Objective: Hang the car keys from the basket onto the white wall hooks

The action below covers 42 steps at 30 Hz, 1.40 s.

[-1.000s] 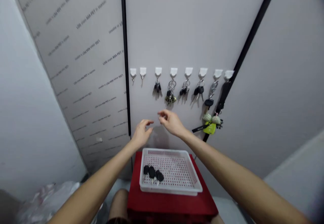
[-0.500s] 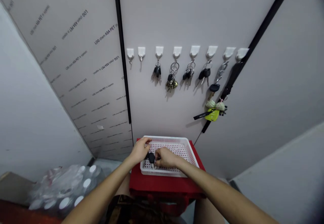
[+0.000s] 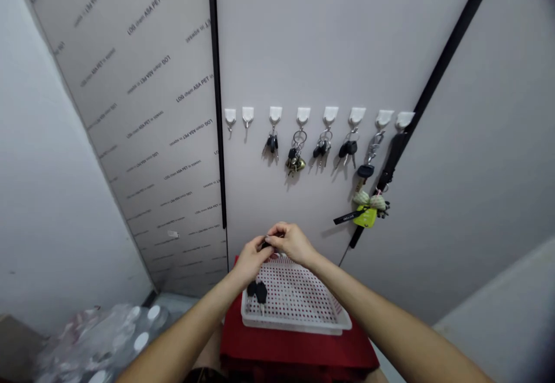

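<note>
Above the back left of a white basket (image 3: pixel 299 330), my two hands meet. Fingers of my left hand (image 3: pixel 250 260) are closed on a small black-headed key (image 3: pixel 266 244), mostly covered by the fingers. My right hand (image 3: pixel 295 243) pinches the same key from the other side, thumb and forefinger together. Whether a ring or more keys hang with it is hidden. In the basket's left part, below my left hand, lies a set of black-headed keys (image 3: pixel 261 292) with metal blades.
Several white hooks (image 3: pixel 303 115) run in a row across the pale panel. From them hang key bunches (image 3: pixel 321 149) and, at right, a lime-green tag (image 3: pixel 366 216). Under the basket is a red box-like thing (image 3: pixel 299 353). Wrapped bottles (image 3: pixel 141 341) stand at lower left.
Both hands have risen out of the basket and come together with a key between them. Other keys stay in the basket. The camera view has tilted up.
</note>
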Motion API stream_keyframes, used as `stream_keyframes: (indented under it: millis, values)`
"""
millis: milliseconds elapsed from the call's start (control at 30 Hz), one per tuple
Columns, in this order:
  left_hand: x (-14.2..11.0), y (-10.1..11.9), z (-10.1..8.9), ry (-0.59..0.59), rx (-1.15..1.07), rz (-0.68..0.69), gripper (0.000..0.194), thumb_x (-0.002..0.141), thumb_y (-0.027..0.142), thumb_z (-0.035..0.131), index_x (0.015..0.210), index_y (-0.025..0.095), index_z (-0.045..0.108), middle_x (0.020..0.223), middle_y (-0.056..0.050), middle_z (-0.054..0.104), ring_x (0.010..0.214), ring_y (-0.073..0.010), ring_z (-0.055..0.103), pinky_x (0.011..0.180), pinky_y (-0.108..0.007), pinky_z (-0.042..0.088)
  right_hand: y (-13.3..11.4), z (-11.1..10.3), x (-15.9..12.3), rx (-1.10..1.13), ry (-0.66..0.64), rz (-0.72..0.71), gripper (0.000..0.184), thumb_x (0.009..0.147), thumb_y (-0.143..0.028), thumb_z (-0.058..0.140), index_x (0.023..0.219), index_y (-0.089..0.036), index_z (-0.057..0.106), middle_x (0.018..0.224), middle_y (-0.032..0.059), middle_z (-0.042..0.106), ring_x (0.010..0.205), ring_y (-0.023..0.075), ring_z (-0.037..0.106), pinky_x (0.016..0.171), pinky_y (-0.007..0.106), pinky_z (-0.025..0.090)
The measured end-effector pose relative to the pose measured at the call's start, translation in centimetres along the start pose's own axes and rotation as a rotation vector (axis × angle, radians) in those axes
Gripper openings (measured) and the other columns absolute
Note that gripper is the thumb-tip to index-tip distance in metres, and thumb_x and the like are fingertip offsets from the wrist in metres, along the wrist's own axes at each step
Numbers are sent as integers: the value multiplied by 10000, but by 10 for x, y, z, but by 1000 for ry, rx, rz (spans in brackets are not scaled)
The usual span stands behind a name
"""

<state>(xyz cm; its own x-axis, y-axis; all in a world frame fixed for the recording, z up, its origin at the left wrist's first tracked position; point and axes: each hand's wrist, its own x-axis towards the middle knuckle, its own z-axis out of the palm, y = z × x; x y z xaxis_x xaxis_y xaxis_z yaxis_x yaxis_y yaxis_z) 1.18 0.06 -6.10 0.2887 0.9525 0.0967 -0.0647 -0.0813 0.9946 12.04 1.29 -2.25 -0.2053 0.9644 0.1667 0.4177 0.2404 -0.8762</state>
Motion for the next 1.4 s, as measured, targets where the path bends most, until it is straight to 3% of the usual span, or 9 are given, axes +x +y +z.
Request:
stream_keyframes:
  millis: [133,300,500,700,833,1000,1200,1267,1400]
  values:
    - [10,26,-5,9,-130,24,328,569,214,515,881,127,464,704,-9,548,609,-90,499,531,-190,359,-28,0,16,-82,68,-71,97,558,-225,496,577,-137,531,522,-19,506,454,65,433,452,187,355]
    - [22,54,-15,159,-87,96,213,568,207,507,759,115,485,553,17,522,511,-76,485,481,-183,333,-65,2,41,-85,147,-183,104,549,-243,506,557,-142,528,493,-24,507,462,74,449,470,195,364]
    - [36,101,-41,230,-102,224,129,636,250,439,642,127,476,460,50,469,395,-34,419,447,-166,311,-114,-11,74,98,123,-325,88,558,-212,503,602,-138,485,476,-41,485,377,56,444,389,183,373]
    - [60,166,-58,220,59,285,149,690,228,379,703,125,487,434,50,449,362,-31,408,408,-154,287,-164,-28,114,123,354,-394,23,587,-131,459,608,-133,470,460,-42,467,403,55,464,420,189,411]
    - [75,180,-65,268,127,198,217,718,265,325,682,121,484,432,38,455,354,-38,418,391,-155,275,-173,-30,134,-28,453,-337,88,598,-87,419,621,-127,495,462,-21,480,406,65,471,441,205,416]
    - [79,164,-67,242,212,86,218,719,252,305,696,118,476,451,36,463,349,-38,417,385,-154,265,-164,-28,137,-209,415,-262,179,599,-57,389,681,-108,539,483,10,513,433,81,487,474,210,410]
    - [59,104,-60,158,283,-3,167,664,155,373,749,96,504,487,34,490,377,-35,418,428,-158,307,-128,-21,90,-401,462,-520,228,608,-140,416,793,-125,548,712,32,567,563,81,497,597,217,389]
    - [47,69,-56,74,373,-17,199,652,151,381,790,93,511,539,18,519,422,-46,436,470,-173,343,-96,-13,67,-458,342,-516,217,612,-151,412,776,-125,552,731,34,568,580,80,490,600,208,378]
    - [18,-1,-47,-79,614,20,222,637,178,394,791,109,539,703,-29,575,615,-104,493,589,-217,379,-6,11,22,-555,-118,-276,193,610,-159,404,707,-114,565,646,32,569,551,82,469,535,187,353]
